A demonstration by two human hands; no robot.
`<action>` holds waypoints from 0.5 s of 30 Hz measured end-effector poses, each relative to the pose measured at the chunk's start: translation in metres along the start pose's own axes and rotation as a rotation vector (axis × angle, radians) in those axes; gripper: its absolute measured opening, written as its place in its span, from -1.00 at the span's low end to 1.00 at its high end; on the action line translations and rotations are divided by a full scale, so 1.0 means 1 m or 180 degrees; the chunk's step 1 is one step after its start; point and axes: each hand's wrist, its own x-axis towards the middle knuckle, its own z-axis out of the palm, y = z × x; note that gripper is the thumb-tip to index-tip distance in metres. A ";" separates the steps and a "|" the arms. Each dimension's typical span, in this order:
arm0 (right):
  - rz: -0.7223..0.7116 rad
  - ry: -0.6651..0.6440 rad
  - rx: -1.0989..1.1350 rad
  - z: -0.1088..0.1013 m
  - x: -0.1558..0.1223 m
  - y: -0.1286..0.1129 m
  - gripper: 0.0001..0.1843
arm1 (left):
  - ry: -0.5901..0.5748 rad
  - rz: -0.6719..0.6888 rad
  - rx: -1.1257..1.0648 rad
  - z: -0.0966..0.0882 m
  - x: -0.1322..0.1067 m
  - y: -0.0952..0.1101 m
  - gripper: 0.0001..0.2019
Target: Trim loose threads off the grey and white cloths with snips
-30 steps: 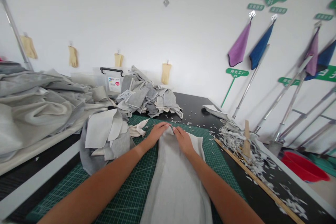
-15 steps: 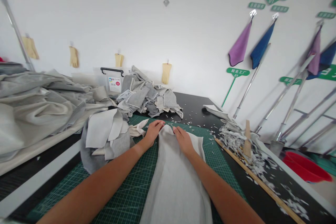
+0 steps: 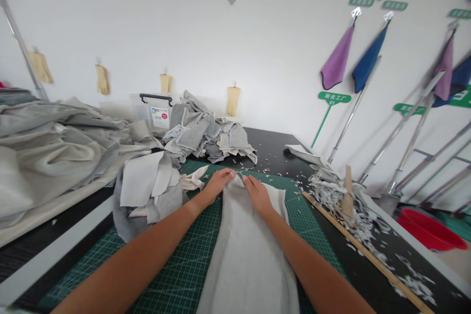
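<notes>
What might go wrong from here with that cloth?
The left hand and right hand sit close together at the far end of the grey cloth; if the thin thing between them is sharp, which I cannot tell, a nick is possible. Loose clippings beside the mat could cling to the cloth.

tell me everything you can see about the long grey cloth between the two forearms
The long grey cloth is pale, soft-looking fabric, a little darker along its left side, with gentle lengthwise creases. It lies over the green cutting mat, its near end cut off by the picture. The far edge is rumpled around the right hand, whose fingertips seem to pinch it; the left hand is at the far left corner, its exact grip unclear. The far right corner lies spread out.
</notes>
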 end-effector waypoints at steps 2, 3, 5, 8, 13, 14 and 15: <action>-0.0002 -0.0001 -0.0018 0.000 0.000 0.000 -0.51 | 0.0085 -0.0072 -0.0147 -0.001 0.001 -0.001 -0.66; -0.0017 -0.0007 -0.0024 0.000 -0.001 0.000 -0.51 | 0.0126 -0.0099 -0.0206 -0.002 0.001 -0.001 -0.66; -0.0034 -0.0018 -0.0030 -0.001 -0.001 0.000 -0.51 | 0.0171 -0.0163 -0.0374 -0.004 0.003 -0.002 -0.66; -0.0026 -0.0024 -0.0040 -0.001 -0.002 -0.001 -0.51 | 0.0102 -0.0338 -0.0754 -0.006 0.006 -0.004 -0.61; 0.0004 -0.0029 -0.0070 -0.001 -0.001 -0.001 -0.49 | 0.0081 -0.0528 -0.1095 -0.007 0.008 -0.002 -0.59; 0.0006 -0.0039 -0.0074 -0.001 -0.001 -0.001 -0.49 | 0.0086 -0.0508 -0.1062 -0.007 0.007 -0.002 -0.59; 0.0005 -0.0050 -0.0070 -0.001 -0.001 -0.002 -0.50 | 0.0085 -0.0465 -0.0977 -0.007 0.006 -0.001 -0.60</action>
